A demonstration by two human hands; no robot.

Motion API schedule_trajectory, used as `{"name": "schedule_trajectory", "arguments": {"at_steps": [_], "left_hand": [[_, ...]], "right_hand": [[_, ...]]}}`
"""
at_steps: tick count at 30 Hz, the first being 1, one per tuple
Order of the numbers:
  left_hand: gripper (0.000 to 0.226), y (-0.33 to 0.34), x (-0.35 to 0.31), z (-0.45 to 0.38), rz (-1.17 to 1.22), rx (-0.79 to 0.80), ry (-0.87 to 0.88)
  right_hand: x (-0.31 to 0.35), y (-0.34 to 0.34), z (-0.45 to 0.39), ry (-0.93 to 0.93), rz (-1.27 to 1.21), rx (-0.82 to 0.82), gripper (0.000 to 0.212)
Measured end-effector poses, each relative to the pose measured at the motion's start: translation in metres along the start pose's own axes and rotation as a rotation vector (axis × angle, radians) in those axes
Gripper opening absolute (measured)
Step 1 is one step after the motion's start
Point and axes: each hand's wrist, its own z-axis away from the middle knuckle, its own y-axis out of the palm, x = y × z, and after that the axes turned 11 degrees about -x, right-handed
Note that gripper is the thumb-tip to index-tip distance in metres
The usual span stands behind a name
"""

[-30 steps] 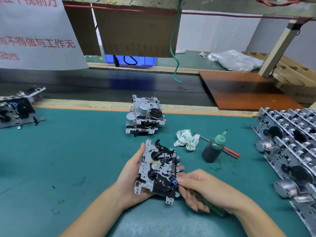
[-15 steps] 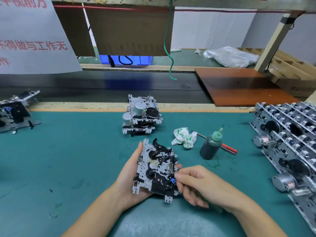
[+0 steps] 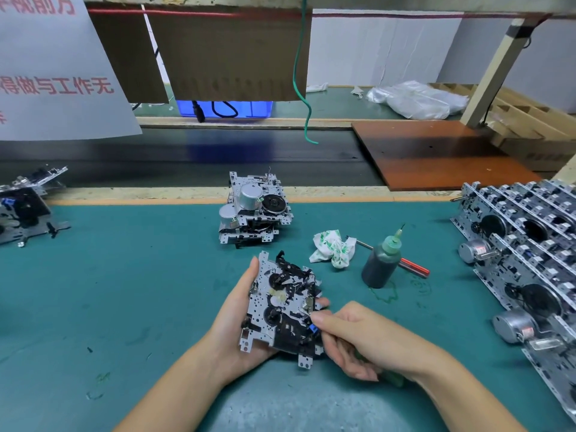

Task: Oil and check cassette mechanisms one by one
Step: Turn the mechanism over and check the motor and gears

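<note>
While left hand (image 3: 237, 322) grips the perforated silver-and-black cassette mechanism (image 3: 280, 310) above the teal mat (image 3: 124, 291) | right hand (image 3: 364, 338) pinches a green-handled tool — best steady, touch only pivots.

Head-worn view, forward-down, close
</note>
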Motion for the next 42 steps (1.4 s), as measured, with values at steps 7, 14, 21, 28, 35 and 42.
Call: {"name": "schedule_trajectory", "arguments": {"at_steps": [7,14,21,28,35,42], "left_hand": [[0.074,0.003,0.001,0.000,0.033,0.173,-0.096],[0.072,0.004,0.000,0.003,0.020,0.153,-0.100],[0.074,0.006,-0.001,0.007,0.007,0.175,-0.096],[0.085,0.010,-0.005,0.016,0.218,0.238,-0.138],[0.105,0.010,-0.009,0.021,0.450,0.272,-0.205],[0.104,0.009,-0.008,0.020,0.479,0.278,-0.197]], "right_hand": [[0.007,-0.002,-0.002,-0.029,0.121,-0.015,0.062],[0.007,-0.007,-0.001,-0.004,0.130,0.051,0.062],[0.003,-0.009,-0.002,-0.066,0.196,0.037,0.063],[-0.002,-0.015,0.003,-0.165,-0.068,-0.203,0.057],[-0.010,-0.015,-0.010,-0.155,-0.087,-0.397,0.031],[-0.018,-0.014,-0.015,-0.263,0.105,-0.587,0.033]]}}
